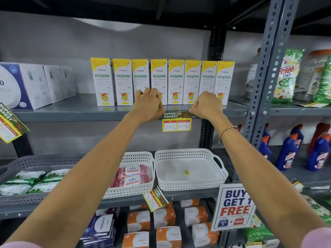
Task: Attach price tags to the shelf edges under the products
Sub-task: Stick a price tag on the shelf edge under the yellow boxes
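Pressing: both hands up at the shelf edge [89,114], fingers curled, one at each top corner of a tag [177,123].
Left hand [150,102]: closed, fingertips pinching the tag's upper left corner against the edge.
Right hand [206,104]: closed the same way on the upper right corner; beaded bracelet [226,130] on that wrist.
Tag: hangs between the two hands, level, top strip on the edge, lower yellow part below it; handwritten 200 and 100 in its two boxes.
Boxes [161,81]: row of eight yellow-and-white Vizyme cartons standing upright just behind and above the hands; the tag sits under the middle-right of the row.
Below the right forearm: white basket [189,183], a small yellow sticker on its floor.
Below the left forearm: second white basket [129,192] with pink Kara packs.
Between the forearms, lower: another tag [155,197] hanging tilted off the next shelf.
Far left of the left hand: a third tag [10,126], also tilted.
Right of the right forearm: "Buy 1 Get 1 Free" sign [232,206].
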`<state>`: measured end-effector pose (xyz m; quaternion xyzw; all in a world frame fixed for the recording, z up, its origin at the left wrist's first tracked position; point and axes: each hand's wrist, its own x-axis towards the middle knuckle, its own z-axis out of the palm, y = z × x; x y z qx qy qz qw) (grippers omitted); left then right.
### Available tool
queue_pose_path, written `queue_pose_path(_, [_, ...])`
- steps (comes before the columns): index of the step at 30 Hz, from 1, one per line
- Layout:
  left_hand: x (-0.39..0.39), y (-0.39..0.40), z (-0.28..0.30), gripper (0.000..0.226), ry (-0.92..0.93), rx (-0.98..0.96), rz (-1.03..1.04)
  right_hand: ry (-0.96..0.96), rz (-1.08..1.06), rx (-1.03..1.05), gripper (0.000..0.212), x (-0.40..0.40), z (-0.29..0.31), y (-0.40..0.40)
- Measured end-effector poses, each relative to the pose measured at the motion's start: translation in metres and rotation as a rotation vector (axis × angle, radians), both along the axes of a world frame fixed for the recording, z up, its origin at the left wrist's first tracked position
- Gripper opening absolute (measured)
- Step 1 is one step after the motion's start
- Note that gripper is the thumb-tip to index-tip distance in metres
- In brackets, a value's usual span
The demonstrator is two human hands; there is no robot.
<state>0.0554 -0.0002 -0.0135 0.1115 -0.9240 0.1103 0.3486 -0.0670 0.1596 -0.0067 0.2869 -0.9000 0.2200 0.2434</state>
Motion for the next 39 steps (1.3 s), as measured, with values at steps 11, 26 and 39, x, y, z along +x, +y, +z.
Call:
queue_pose_path(11, [0.000, 0.001, -0.002, 0.024, 0.024, -0.044, -0.006, 0.048, -0.019, 0.023, 0.019, 0.006, 0.000, 0.001])
queue_pose_path(26, [0.002, 0.002, 0.001, 0.021, -0.021, -0.017, -0.044, 0.065, -0.012, 0.010, 0.018, 0.009, -0.004, 0.005])
queue_pose_path(39, [-0.006, 0.009, 0.002, 0.041, -0.095, 0.121, -0.100, 0.031, 0.074, -0.056, 0.031, 0.020, -0.005, 0.000])
